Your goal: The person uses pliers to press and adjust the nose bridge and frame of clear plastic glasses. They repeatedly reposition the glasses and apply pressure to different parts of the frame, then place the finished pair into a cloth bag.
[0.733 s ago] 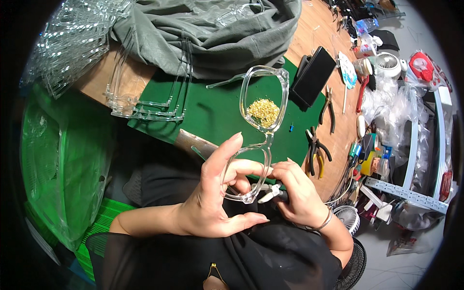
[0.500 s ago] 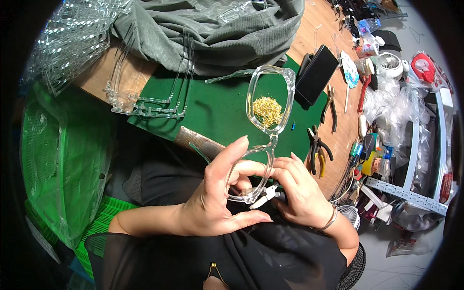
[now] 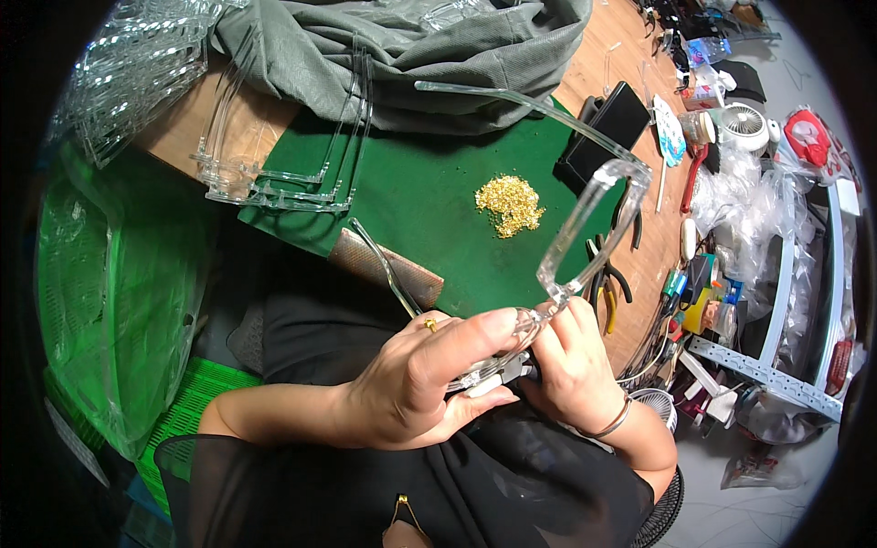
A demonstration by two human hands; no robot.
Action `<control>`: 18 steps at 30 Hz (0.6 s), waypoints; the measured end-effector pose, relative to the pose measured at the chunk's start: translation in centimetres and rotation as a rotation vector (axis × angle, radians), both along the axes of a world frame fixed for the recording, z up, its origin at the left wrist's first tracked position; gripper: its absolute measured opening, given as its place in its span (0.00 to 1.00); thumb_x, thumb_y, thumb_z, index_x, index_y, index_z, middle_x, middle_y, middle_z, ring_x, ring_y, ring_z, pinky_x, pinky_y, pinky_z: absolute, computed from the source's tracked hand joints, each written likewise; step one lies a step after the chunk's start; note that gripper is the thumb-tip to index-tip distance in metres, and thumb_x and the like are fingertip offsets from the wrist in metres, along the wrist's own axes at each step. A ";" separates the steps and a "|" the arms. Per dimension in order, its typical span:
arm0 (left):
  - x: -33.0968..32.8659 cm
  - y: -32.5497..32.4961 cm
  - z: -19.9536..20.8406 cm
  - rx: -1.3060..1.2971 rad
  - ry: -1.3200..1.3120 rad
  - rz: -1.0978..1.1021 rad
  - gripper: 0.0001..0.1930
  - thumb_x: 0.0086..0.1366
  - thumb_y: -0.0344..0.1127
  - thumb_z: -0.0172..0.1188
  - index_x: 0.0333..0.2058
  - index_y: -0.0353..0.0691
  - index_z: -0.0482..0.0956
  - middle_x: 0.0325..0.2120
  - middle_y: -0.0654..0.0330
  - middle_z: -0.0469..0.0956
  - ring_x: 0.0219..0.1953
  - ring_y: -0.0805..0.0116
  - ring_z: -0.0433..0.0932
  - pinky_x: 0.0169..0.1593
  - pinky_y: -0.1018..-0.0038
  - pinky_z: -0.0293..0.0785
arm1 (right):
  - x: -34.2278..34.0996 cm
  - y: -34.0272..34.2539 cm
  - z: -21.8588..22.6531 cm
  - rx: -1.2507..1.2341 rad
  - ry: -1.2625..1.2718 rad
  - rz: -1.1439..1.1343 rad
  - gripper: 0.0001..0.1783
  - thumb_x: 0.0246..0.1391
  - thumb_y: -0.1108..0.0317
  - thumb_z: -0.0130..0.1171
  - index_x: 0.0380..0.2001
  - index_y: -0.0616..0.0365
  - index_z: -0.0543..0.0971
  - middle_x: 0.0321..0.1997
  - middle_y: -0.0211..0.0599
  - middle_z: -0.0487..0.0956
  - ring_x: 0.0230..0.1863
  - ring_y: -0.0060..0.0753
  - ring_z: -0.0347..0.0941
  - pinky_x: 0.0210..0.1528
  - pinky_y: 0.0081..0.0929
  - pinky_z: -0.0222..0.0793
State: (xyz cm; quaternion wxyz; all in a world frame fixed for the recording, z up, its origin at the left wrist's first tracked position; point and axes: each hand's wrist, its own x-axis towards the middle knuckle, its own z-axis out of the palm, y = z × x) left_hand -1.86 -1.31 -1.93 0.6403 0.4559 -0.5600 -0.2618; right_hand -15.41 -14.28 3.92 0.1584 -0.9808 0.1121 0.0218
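Observation:
A clear eyeglass frame (image 3: 577,239) is tilted above the front of the green mat, its temples sticking out. My left hand (image 3: 411,379) is closed around its near side, fingers curled over the rim, with a gold ring on one finger. My right hand (image 3: 575,365) is bent in close on the other side, its fingers against the frame's middle. In it is a white-tipped black tool (image 3: 489,384) set against the near lens rim; most of it is hidden by the hands. Beyond them a heap of small gold-coloured metal pieces (image 3: 509,205) lies on the green mat (image 3: 411,183).
More clear eyeglass frames (image 3: 274,196) stand at the mat's left, below a grey cloth (image 3: 411,64). To the right are a black phone-like slab (image 3: 607,128), pliers (image 3: 607,283), a lollipop-shaped card (image 3: 670,132) and a metal rack (image 3: 776,374). A green basket (image 3: 119,301) stands left.
The eyeglass frame has turned and tipped to the right, seen more edge-on now, uncovering the gold pieces. My left fingers have curled farther over it; the white tip remains at the near rim.

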 end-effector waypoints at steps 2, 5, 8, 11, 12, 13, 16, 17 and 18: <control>-0.1 0.0 0.2 -0.011 -0.025 0.033 0.46 0.46 0.23 0.68 0.57 0.32 0.43 0.42 0.40 0.71 0.42 0.51 0.76 0.45 0.64 0.70 | 0.1 0.1 -0.3 -0.050 -0.035 0.006 0.14 0.31 0.75 0.55 0.28 0.60 0.71 0.30 0.38 0.67 0.34 0.40 0.65 0.41 0.34 0.61; -0.5 -0.2 0.1 -0.058 -0.015 0.114 0.41 0.44 0.23 0.68 0.55 0.33 0.52 0.42 0.45 0.72 0.38 0.56 0.77 0.41 0.66 0.69 | 0.0 0.2 -0.7 -0.101 -0.052 0.007 0.11 0.32 0.74 0.54 0.25 0.59 0.70 0.29 0.38 0.67 0.33 0.40 0.65 0.38 0.33 0.61; -0.8 -0.4 -0.1 -0.085 0.037 0.169 0.34 0.43 0.23 0.67 0.51 0.33 0.62 0.41 0.53 0.75 0.36 0.63 0.76 0.39 0.70 0.68 | -0.5 0.1 -1.4 -0.083 -0.039 0.009 0.10 0.31 0.73 0.54 0.24 0.59 0.69 0.29 0.38 0.68 0.32 0.39 0.65 0.37 0.33 0.61; 0.1 -0.3 0.3 -0.034 -0.092 0.083 0.37 0.43 0.23 0.68 0.52 0.33 0.58 0.40 0.50 0.74 0.36 0.62 0.77 0.37 0.70 0.68 | -1.0 0.0 -1.9 -0.066 -0.051 0.014 0.10 0.31 0.73 0.54 0.23 0.59 0.69 0.29 0.38 0.68 0.32 0.39 0.65 0.36 0.33 0.61; 0.7 -0.2 0.8 -0.003 -0.162 0.035 0.42 0.42 0.23 0.70 0.54 0.33 0.53 0.40 0.47 0.73 0.37 0.60 0.77 0.36 0.70 0.68 | -1.1 0.0 -1.9 -0.065 -0.061 0.019 0.10 0.32 0.73 0.54 0.24 0.59 0.69 0.29 0.39 0.69 0.32 0.40 0.65 0.36 0.33 0.61; 1.0 -0.2 1.1 0.027 -0.232 -0.013 0.46 0.41 0.23 0.71 0.56 0.33 0.48 0.40 0.44 0.73 0.37 0.59 0.77 0.35 0.69 0.69 | -0.9 -0.2 -1.8 -0.051 -0.073 0.019 0.11 0.31 0.72 0.54 0.24 0.59 0.69 0.29 0.38 0.69 0.32 0.40 0.65 0.36 0.33 0.61; 0.6 -0.8 0.6 -0.026 -0.090 0.050 0.51 0.42 0.24 0.71 0.58 0.34 0.41 0.39 0.43 0.72 0.37 0.61 0.76 0.38 0.71 0.70 | 0.0 -0.5 -0.6 0.085 -0.059 0.003 0.22 0.26 0.73 0.59 0.33 0.60 0.70 0.33 0.38 0.68 0.38 0.43 0.65 0.44 0.39 0.61; 0.3 -0.6 0.5 -0.001 0.026 0.009 0.55 0.43 0.24 0.71 0.58 0.35 0.34 0.39 0.43 0.71 0.37 0.62 0.76 0.42 0.73 0.71 | 0.1 -0.6 -0.5 0.095 -0.060 0.013 0.25 0.24 0.74 0.60 0.35 0.60 0.70 0.34 0.39 0.67 0.39 0.44 0.65 0.47 0.42 0.61; 0.3 -0.5 0.4 -0.001 0.111 -0.047 0.56 0.42 0.24 0.71 0.59 0.36 0.34 0.40 0.43 0.70 0.39 0.62 0.75 0.44 0.73 0.71 | -0.1 -0.7 -0.4 0.102 -0.058 0.017 0.27 0.23 0.74 0.60 0.37 0.60 0.70 0.35 0.39 0.67 0.40 0.44 0.65 0.49 0.44 0.60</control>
